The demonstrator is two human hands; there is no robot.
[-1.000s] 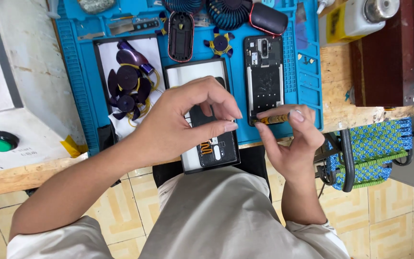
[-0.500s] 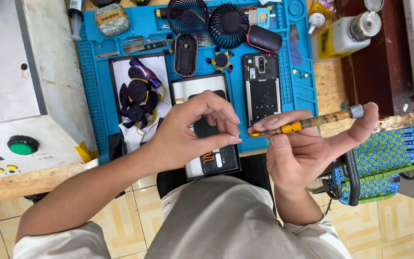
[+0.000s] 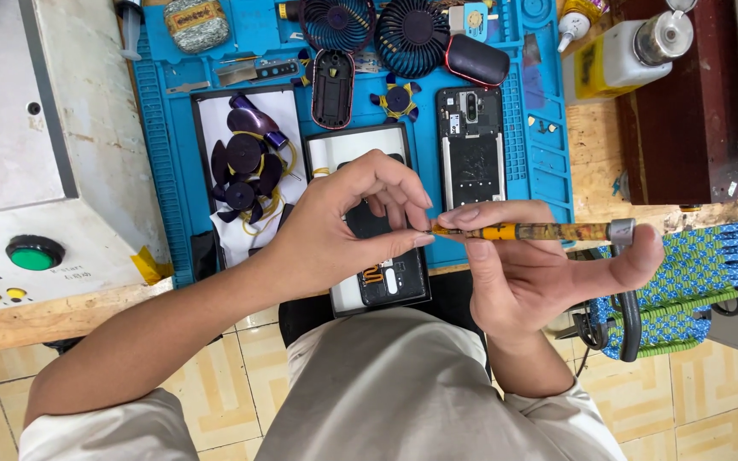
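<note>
At nine o'clock a grey box with a green button point(image 3: 31, 253) sits on the wooden bench point(image 3: 61, 312). The left hand point(image 3: 335, 235) arches over a black phone point(image 3: 382, 273) on the blue mat point(image 3: 164, 162), fingers point(image 3: 407, 243) pinched together on the tip of a yellow screwdriver point(image 3: 527, 231). At three o'clock the right hand point(image 3: 527, 277) lies palm up, fingers clamped around the screwdriver's shaft, thumb capping its end.

Screwdriver point(image 3: 540, 231), yellow-brown patterned handle, grey end cap, I see it level above mat edge, tip pointing left.
</note>
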